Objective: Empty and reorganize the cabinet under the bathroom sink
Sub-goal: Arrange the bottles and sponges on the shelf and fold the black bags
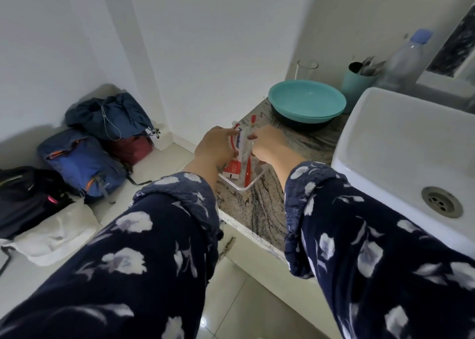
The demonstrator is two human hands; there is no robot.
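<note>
A clear plastic container (250, 185) stands on the granite counter (257, 205) left of the sink. A red and white toothpaste tube (235, 156) leans in it, and my left hand (216, 145) grips the tube near its top. Beside the tube a red toothbrush (248, 169) stands in the same container. My right hand (267, 144) pinches the toothbrush around its middle. Both sleeves are dark blue with white flowers. The cabinet under the counter is mostly hidden by my arms.
A white basin sink (401, 143) with a metal drain (441, 201) fills the right. Behind the container sit teal bowls (307, 100), a glass (305, 68), a teal cup of cutlery (358, 82) and a plastic bottle (406, 60). Backpacks (82, 163) and a white bag (54, 233) lie on the floor at left.
</note>
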